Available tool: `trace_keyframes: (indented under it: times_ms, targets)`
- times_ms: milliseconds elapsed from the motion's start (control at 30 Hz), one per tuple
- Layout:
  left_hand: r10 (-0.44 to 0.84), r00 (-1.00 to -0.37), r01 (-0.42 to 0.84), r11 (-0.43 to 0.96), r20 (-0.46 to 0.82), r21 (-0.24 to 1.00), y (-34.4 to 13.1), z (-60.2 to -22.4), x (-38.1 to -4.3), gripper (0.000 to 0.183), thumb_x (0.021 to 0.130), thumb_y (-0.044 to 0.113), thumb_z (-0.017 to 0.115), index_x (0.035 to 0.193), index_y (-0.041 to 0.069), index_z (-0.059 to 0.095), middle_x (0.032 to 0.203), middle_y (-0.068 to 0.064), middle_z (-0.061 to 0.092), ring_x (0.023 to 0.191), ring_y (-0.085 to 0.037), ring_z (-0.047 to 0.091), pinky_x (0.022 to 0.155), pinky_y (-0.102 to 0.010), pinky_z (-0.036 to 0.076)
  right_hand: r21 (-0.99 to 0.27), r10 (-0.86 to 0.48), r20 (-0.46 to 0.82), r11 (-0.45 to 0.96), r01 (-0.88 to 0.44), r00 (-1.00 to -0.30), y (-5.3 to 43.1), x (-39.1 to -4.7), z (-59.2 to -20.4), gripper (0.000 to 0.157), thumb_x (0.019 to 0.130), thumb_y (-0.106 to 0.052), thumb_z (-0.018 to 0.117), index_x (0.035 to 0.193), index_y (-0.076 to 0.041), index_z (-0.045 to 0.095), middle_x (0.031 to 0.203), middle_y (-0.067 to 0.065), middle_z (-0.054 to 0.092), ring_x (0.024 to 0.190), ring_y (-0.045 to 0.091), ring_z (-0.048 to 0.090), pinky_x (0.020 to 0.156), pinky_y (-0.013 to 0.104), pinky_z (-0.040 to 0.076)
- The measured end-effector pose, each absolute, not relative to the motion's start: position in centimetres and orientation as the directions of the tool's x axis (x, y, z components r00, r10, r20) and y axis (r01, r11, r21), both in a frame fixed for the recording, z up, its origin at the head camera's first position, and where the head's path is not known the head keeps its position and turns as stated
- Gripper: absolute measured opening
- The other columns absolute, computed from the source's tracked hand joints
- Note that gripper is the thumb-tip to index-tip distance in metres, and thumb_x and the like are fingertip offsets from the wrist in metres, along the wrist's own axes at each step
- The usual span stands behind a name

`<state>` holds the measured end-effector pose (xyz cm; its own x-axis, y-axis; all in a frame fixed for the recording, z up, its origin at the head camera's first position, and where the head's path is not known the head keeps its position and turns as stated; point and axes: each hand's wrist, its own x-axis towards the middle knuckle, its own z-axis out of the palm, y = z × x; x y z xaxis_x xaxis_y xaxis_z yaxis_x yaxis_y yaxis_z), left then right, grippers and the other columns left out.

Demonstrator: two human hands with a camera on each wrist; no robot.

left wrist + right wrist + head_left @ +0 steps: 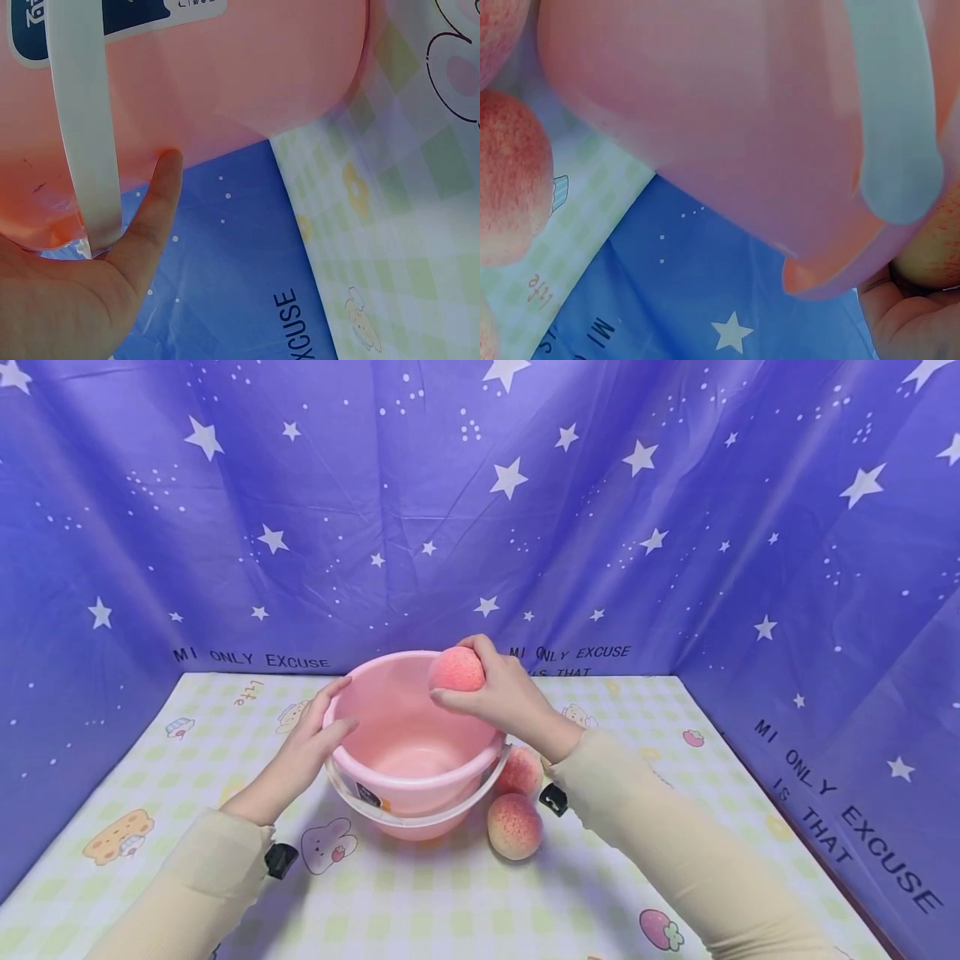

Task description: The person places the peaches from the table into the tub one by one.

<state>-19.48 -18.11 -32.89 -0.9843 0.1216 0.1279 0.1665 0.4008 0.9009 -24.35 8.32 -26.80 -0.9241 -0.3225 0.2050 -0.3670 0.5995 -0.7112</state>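
A pink plastic bucket (423, 800) stands tilted slightly toward me, its inside in sight and its pale handle (450, 817) hanging across the front. My left hand (303, 752) grips the rim at the left, thumb over the edge; in the left wrist view one finger (154, 217) lies along the outer wall. Above the bucket's far right rim, my right hand (506, 689) holds a peach (457, 669) between thumb and fingers. That held peach (930, 251) is partly hidden behind the rim in the right wrist view.
Right of the bucket, a peach (513, 827) sits in front of another peach (522, 771), partly hidden by bucket and arm. A checked cloth with cartoon prints (405, 910) covers the table. Blue star-patterned curtains (420, 510) stand behind and at both sides.
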Motion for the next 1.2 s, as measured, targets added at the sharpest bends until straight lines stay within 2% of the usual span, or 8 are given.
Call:
trace_keyframes:
  times_ms: [733,967,1200]
  targets:
    - [0.119,-0.985,0.166,0.403,0.128,0.900,-18.1,-33.1,-19.6,0.068,0.097,0.029,0.048,0.159,0.017,0.019,0.166,-0.016,0.008,0.153,-0.040,0.004,0.116,-0.072,0.006,-0.658,-0.359,0.256,0.615,-0.434,-0.897,6.1,-24.3,-26.5,0.058,0.077,-0.045,0.079,0.122,-0.022,0.051,0.097,0.002,0.070,0.084,0.015,0.069,0.071,0.031,0.058]
    - [0.120,-0.986,0.156,0.409,0.116,0.899,-18.1,-33.1,-19.6,0.069,0.098,0.031,0.048,0.159,0.020,0.018,0.166,-0.016,0.007,0.153,-0.040,0.003,0.114,-0.074,0.007,-0.642,-0.362,0.256,0.630,-0.438,-0.896,5.5,-24.5,-26.8,0.056,0.077,-0.045,0.079,0.120,-0.023,0.051,0.097,0.001,0.069,0.085,0.015,0.067,0.072,0.031,0.057]
    - [0.130,-0.985,0.161,0.406,0.118,0.900,-18.1,-33.0,-19.6,0.069,0.098,0.030,0.047,0.159,0.020,0.017,0.166,-0.015,0.006,0.153,-0.040,0.003,0.114,-0.075,0.007,-0.628,-0.370,0.247,0.643,-0.439,-0.896,5.0,-24.5,-27.0,0.059,0.077,-0.045,0.079,0.123,-0.022,0.050,0.102,0.003,0.069,0.089,0.016,0.067,0.076,0.032,0.056]
